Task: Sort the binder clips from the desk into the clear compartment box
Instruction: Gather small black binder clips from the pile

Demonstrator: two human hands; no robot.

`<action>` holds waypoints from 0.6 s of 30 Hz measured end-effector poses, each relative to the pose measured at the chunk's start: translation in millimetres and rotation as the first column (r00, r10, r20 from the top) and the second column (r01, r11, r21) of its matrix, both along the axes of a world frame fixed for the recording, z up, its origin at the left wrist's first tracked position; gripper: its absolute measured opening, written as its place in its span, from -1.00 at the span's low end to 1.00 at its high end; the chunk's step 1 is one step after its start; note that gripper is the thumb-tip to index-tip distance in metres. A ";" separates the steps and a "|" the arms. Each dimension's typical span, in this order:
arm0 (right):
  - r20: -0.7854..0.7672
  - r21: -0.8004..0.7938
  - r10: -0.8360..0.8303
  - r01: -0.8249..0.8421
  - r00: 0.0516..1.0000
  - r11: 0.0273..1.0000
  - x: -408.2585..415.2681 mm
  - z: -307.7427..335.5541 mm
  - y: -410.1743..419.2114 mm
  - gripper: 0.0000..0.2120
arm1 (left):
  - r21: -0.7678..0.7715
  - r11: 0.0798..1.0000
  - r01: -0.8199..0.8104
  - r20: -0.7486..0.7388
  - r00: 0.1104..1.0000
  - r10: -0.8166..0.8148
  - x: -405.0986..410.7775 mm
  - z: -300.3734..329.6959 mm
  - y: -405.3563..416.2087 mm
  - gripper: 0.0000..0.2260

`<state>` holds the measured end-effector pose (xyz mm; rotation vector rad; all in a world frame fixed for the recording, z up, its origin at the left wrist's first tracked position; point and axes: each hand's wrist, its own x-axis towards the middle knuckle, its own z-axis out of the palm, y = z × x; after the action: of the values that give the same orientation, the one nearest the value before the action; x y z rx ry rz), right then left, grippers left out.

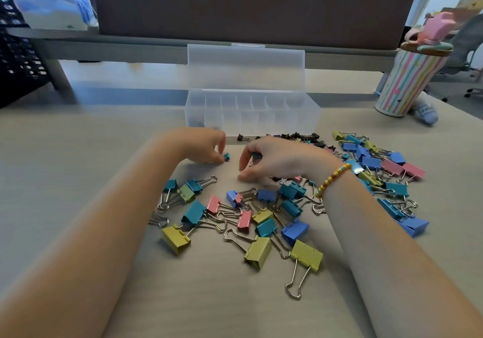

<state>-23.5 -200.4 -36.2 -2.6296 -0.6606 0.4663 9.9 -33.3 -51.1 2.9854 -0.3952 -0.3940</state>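
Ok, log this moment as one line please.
left hand: pinches small teal clip | right hand: holds teal clip | compartment box: open, behind hands | loose clips: on desk

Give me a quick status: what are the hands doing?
Left hand pinches a tiny teal clip on the desk. Right hand curls round another clip. Clear box open behind, nothing blocking.
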 end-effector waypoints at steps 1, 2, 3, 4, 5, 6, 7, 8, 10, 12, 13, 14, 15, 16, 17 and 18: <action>-0.015 -0.036 0.049 -0.049 0.999 0.998 -4.1 2.8 1.1 -0.80 | 0.006 1.000 0.006 0.011 1.000 -0.007 1.0 -1.6 -1.7 -0.73; -0.039 -0.062 0.082 -0.085 0.996 0.994 -7.6 5.1 2.2 -0.79 | 0.015 1.000 0.013 0.023 1.000 -0.013 2.0 -2.9 -3.2 -0.74; -0.064 -0.083 0.101 -0.106 0.993 0.991 -10.5 7.2 3.0 -0.78 | 0.024 1.000 0.017 0.035 0.999 -0.018 2.6 -3.6 -4.4 -0.75; -0.080 -0.101 0.108 -0.116 0.991 0.988 -12.2 8.5 4.1 -0.78 | 0.031 0.999 0.019 0.044 0.999 -0.021 2.9 -4.0 -5.2 -0.77; -0.084 -0.115 0.111 -0.120 0.990 0.986 -13.1 9.1 5.4 -0.78 | 0.035 0.999 0.022 0.050 0.998 -0.024 3.6 -4.4 -5.5 -0.78; -0.083 -0.132 0.113 -0.124 0.990 0.984 -13.7 8.9 7.3 -0.78 | 0.038 0.999 0.024 0.055 0.998 -0.026 4.3 -5.1 -5.5 -0.79; -0.083 -0.153 0.117 -0.129 0.990 0.980 -14.2 8.3 9.5 -0.77 | 0.038 0.999 0.027 0.059 0.998 -0.029 4.8 -5.7 -5.9 -0.79; -0.087 -0.176 0.124 -0.137 0.989 0.975 -14.5 7.1 11.8 -0.75 | 0.037 0.999 0.030 0.063 0.997 -0.032 5.0 -5.8 -6.0 -0.79; -0.084 -0.203 0.135 -0.150 0.987 0.968 -14.0 3.7 15.6 -0.73 | 0.033 0.999 0.031 0.067 0.997 -0.033 5.3 -6.8 -5.7 -0.77; -0.066 -0.203 0.135 -0.146 0.989 0.968 -12.6 0.9 17.5 -0.73 | 0.030 0.999 0.026 0.060 0.998 -0.027 5.5 -7.6 -4.9 -0.74; -0.058 -0.199 0.126 -0.135 0.990 0.971 -11.5 -0.8 17.7 -0.73 | 0.030 0.999 0.024 0.055 0.998 -0.025 5.9 -8.3 -4.6 -0.74; -0.049 -0.194 0.114 -0.122 0.992 0.973 -10.2 -2.8 17.8 -0.73 | 0.032 0.999 0.024 0.051 0.998 -0.025 6.2 -8.9 -4.4 -0.74; -0.036 -0.191 0.103 -0.108 0.994 0.975 -9.1 -4.6 17.8 -0.72 | 0.040 0.999 0.026 0.052 0.998 -0.028 6.7 -9.5 -4.2 -0.75; -0.019 -0.191 0.095 -0.097 0.995 0.977 -8.3 -6.2 18.0 -0.70 | 0.052 0.998 0.029 0.059 0.998 -0.032 6.8 -9.8 -4.5 -0.78; -0.003 -0.191 0.088 -0.087 0.996 0.978 -7.4 -7.4 17.8 -0.69 | 0.067 0.997 0.032 0.068 0.997 -0.037 6.8 -9.8 -5.0 -0.79; 0.011 -0.187 0.079 -0.075 0.997 0.980 -6.1 -8.7 17.2 -0.69 | 0.080 0.996 0.036 0.072 0.997 -0.042 6.7 -9.4 -5.9 -0.77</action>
<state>-29.6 -183.1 -44.9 -2.7938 -0.7606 0.5519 16.6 -39.2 -60.5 3.0804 -0.4559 -0.3107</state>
